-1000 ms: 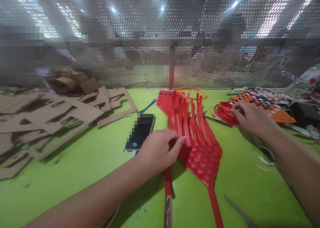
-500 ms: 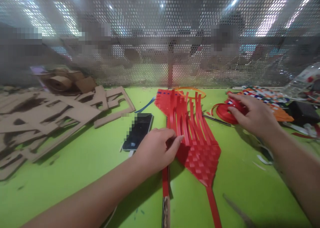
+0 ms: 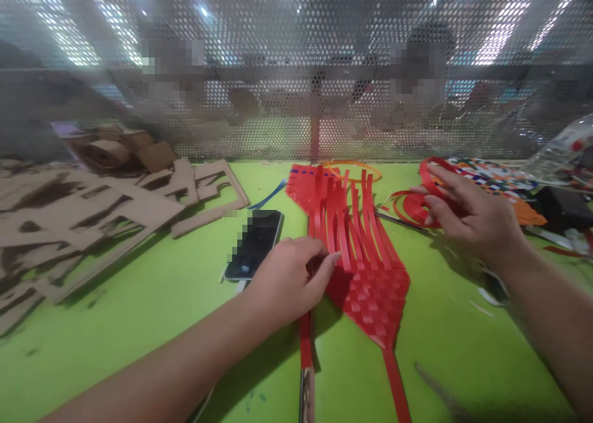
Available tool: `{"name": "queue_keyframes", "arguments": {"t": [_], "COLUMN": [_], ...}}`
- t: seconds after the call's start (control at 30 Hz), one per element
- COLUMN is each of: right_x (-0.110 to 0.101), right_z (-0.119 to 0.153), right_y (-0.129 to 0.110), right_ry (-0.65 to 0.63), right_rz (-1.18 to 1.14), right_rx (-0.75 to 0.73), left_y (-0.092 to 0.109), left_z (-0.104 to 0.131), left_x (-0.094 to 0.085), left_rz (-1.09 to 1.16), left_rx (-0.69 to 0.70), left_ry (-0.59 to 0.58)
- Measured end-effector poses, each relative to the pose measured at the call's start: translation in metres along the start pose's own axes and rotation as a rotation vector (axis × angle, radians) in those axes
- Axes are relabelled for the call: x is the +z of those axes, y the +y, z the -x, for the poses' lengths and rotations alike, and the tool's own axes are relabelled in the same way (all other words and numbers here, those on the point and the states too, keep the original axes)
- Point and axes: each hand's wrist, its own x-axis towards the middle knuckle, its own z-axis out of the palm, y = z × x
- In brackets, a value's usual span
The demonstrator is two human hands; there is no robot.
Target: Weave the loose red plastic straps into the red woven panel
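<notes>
Red weaving (image 3: 375,293) is lying beneath the thumb side of the left hand (image 3: 287,281), spreading away to that hand's right, with its loose strips fanning out beyond the fingers and its checkered part narrowing towards the wearer. The left hand is resting on the weaving's near left edge, its thumb tip touching the red surface; its other fingertips are curling out of view, so whether they are closing on anything cannot be told. Across the weaving, the right hand (image 3: 482,222) is holding its thumb and index finger apart at the red coil (image 3: 407,205), and one raised red loop (image 3: 425,170) is standing against its fingers. Just left of the left hand, a phone (image 3: 257,244) is lying with a white plug (image 3: 241,285) sitting at its near end. Beyond that hand, a blue strip (image 3: 269,196) is slanting beside the weaving, and an orange ring (image 3: 356,163) is lying at the weaving's far end. Between the weaving and the right hand, a dark slim stick (image 3: 401,221) is pointing towards the coil. Beyond the right hand, a multicoloured woven piece (image 3: 491,179) is spreading out, with a black block (image 3: 563,208) sitting to its right. Farther left of the left hand, cardboard cutouts (image 3: 139,207) are piling over the green table (image 3: 139,349), while a perforated screen (image 3: 259,120) is rising beyond both hands.
</notes>
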Motion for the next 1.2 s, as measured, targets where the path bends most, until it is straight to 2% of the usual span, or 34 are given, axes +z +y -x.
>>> {"name": "queue_keyframes", "arguments": {"t": [0.1,0.17,0.27,0.37,0.53,0.63,0.7,0.8,0.93,1.1,1.2], "right_x": [-0.003,-0.005,-0.006,-0.003,0.007,0.011,0.012,0.013,0.01,-0.003,-0.009], "right_z": [0.001,0.0,-0.001,0.001,0.01,0.017,0.02,0.02,0.01,-0.004,-0.006], "right_y": [-0.002,-0.003,-0.006,-0.014,-0.028,-0.037,-0.045,-0.051,-0.039,-0.008,0.0], "right_ry": [-0.022,-0.092,-0.259,-0.346,-0.363,-0.428,-0.465,-0.468,-0.399,-0.298,-0.243], "right_rz": [0.127,0.149,0.065,0.011,0.043,-0.029,-0.073,-0.105,-0.057,0.07,0.066], "right_rx": [-0.129,-0.256,-0.456,-0.552,-0.617,-0.617,-0.6,-0.625,-0.596,-0.526,-0.499], "left_y": [0.002,0.003,0.002,0.0,0.003,0.009,0.012,0.013,0.012,0.013,0.012], "left_z": [0.001,0.002,0.004,0.006,0.008,0.012,0.014,0.014,0.011,0.013,0.013], "left_x": [-0.001,-0.001,0.001,0.003,-0.002,-0.004,-0.004,-0.001,0.002,0.001,0.002], "left_rz": [0.051,0.107,0.2,0.291,0.424,0.442,0.465,0.482,0.478,0.436,0.359], "left_rx": [0.014,0.027,-0.005,-0.03,0.095,0.154,0.174,0.223,0.233,0.239,0.231], "left_ry": [0.024,0.037,0.054,0.028,-0.061,-0.107,-0.112,-0.056,0.03,0.076,0.084]}}
